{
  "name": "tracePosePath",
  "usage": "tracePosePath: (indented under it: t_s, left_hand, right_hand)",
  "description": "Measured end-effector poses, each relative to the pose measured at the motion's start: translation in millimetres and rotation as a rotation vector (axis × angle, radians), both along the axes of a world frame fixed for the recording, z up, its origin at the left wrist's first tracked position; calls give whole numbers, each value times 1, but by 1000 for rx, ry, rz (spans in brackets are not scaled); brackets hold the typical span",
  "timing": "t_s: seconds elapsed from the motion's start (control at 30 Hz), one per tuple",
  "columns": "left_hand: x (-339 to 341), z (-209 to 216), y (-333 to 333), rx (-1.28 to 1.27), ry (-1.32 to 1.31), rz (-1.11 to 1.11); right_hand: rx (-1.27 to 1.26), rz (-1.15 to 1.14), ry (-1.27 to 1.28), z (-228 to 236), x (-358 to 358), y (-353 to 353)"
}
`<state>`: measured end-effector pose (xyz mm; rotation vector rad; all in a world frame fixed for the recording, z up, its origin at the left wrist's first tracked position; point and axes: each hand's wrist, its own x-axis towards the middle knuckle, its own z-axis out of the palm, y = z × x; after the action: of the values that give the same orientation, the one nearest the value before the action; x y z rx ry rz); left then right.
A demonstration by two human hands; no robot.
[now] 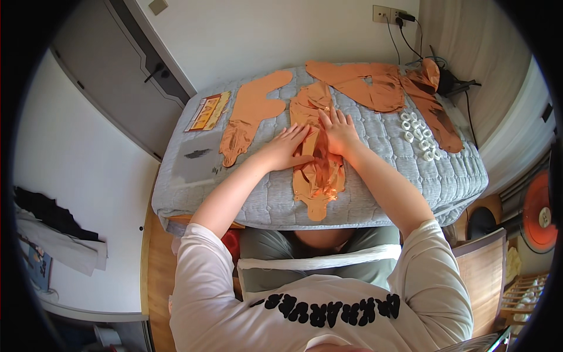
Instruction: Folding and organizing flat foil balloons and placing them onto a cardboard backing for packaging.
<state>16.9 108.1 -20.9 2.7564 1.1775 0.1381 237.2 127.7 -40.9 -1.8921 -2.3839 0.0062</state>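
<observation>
A flat, crinkled copper-coloured foil balloon (319,182) lies lengthwise before me, its narrow tab end toward the near edge of the bed. My left hand (287,148) rests on its left side, fingers stretched out and pointing up and right. On the upper right part of the same foil lies my right hand (340,132), palm down with the fingers spread. Left of it is another flat copper foil balloon (255,111) with a curved, notched outline. Beyond my right hand, a wider copper foil balloon (363,85) stretches to the right, near one more long foil piece (437,111).
Several small white rolls (419,135) sit on the right of the grey quilted bed (375,193). At the left lie a colourful printed packet (209,111) and a clear plastic sleeve (199,154). Dark cables (451,79) hang at the back right. A round orange fan (538,212) stands far right.
</observation>
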Motion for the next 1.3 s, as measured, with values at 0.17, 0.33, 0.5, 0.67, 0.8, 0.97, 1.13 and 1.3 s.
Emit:
tracePosePath:
  t_s: [0.17,0.33,0.5,0.67,0.8,0.97,1.13,1.3]
  left_hand:
    - [9,7,6,-20,11,-34]
    - [8,-3,25,-179,-167,-82]
    - [14,-22,31,-12,-378,-261]
    - [10,-52,45,-204,-514,-250]
    - [5,-27,26,15,-299,-130]
    - [5,-24,22,61,-200,-111]
    - [0,-31,29,133,-242,-222]
    - [-3,-37,38,115,-146,-197]
  right_hand:
    - [14,5,93,-6,4,6]
    - [57,42,-17,-16,11,15]
    - [25,-29,105,-4,13,-3]
    - [-14,-45,176,-7,20,6]
    - [-25,-42,346,-6,12,10]
    - [-70,56,272,-12,23,26]
    - [-92,1,575,-3,29,26]
    - [-32,80,494,5,36,21]
